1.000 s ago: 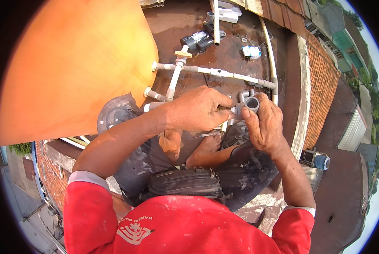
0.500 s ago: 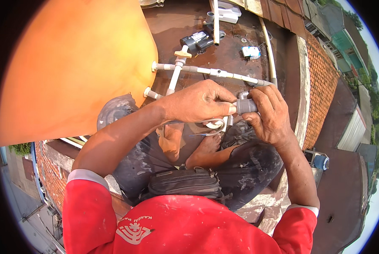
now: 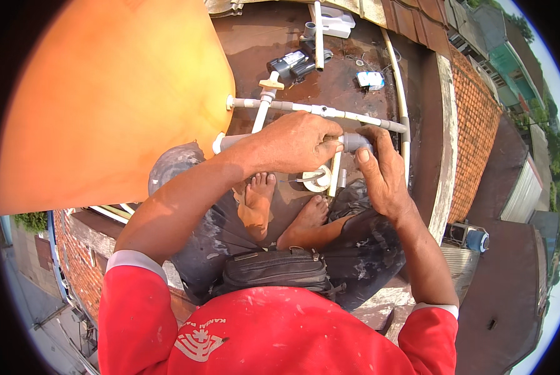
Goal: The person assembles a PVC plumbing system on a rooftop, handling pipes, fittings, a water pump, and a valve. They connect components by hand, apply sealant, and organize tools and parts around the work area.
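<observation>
My right hand (image 3: 383, 172) grips a grey PVC elbow (image 3: 355, 142), thumb and fingers curled about its bend. My left hand (image 3: 302, 142) is closed just left of it, thumb and fingertips pinching a short white section beside the elbow's mouth. A grey pipe piece with a white end (image 3: 230, 143) shows behind my left wrist; whether it continues through my hand is hidden. Under the hands lie a white tape roll (image 3: 317, 179), an upright-looking white pipe (image 3: 335, 174) and a small grey fitting (image 3: 342, 178).
A big orange tank (image 3: 117, 106) fills the left. Beyond my hands runs a white-and-grey pipe line (image 3: 320, 110) with a tan-handled valve (image 3: 270, 82). Farther off lie a black power tool (image 3: 289, 64) and a blue-white packet (image 3: 370, 80). A wall ledge (image 3: 445, 150) borders the right.
The grey fitting has turned in my hands, so its bend now sits inside my right hand. My right hand has shifted left and slightly lower. The tape roll and my feet show more fully.
</observation>
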### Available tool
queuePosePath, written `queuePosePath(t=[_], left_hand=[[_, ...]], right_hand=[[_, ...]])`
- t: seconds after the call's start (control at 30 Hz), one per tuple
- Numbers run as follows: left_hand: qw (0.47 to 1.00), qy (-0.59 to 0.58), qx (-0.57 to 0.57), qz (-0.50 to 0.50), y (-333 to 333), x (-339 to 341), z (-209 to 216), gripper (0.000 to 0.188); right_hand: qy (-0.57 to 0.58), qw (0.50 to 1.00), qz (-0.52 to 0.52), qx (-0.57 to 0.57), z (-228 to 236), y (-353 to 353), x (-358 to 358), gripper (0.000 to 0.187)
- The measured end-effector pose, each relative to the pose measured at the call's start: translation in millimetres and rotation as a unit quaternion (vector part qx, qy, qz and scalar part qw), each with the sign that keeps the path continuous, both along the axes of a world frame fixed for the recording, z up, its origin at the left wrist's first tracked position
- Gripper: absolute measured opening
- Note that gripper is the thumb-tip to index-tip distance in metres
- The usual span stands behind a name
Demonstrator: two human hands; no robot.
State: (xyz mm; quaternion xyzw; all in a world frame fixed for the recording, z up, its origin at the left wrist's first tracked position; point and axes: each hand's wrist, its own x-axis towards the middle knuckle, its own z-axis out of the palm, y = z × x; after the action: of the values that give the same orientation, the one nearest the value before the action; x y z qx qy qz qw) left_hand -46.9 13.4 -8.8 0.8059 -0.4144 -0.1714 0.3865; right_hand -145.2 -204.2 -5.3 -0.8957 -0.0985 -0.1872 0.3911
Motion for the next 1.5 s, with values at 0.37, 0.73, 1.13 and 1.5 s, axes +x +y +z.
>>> queuePosePath(t=[0.37,0.73,1.13,1.5], left_hand=[[0.951,0.307,-0.032,-0.014,-12.3,-13.6,12.4,0.037],[0.995,0.011,0.067,0.078,-22.6,-12.7,-10.8,0.032],[0.996,0.038,0.070,0.027,-29.3,12.0,-26.3,0.042],[0.858,0.492,-0.138,-0.045,-18.4,16.8,-37.0,0.035]], right_hand=[[-0.136,0.983,0.056,-0.107,19.0,-11.6,12.3,0.040],[0.199,0.971,-0.132,0.003,-10.0,5.3,47.3,0.056],[0.156,0.972,-0.165,-0.055,-22.2,-3.7,64.3,0.070],[0.078,0.993,-0.043,0.080,-3.5,-18.1,52.7,0.053]])
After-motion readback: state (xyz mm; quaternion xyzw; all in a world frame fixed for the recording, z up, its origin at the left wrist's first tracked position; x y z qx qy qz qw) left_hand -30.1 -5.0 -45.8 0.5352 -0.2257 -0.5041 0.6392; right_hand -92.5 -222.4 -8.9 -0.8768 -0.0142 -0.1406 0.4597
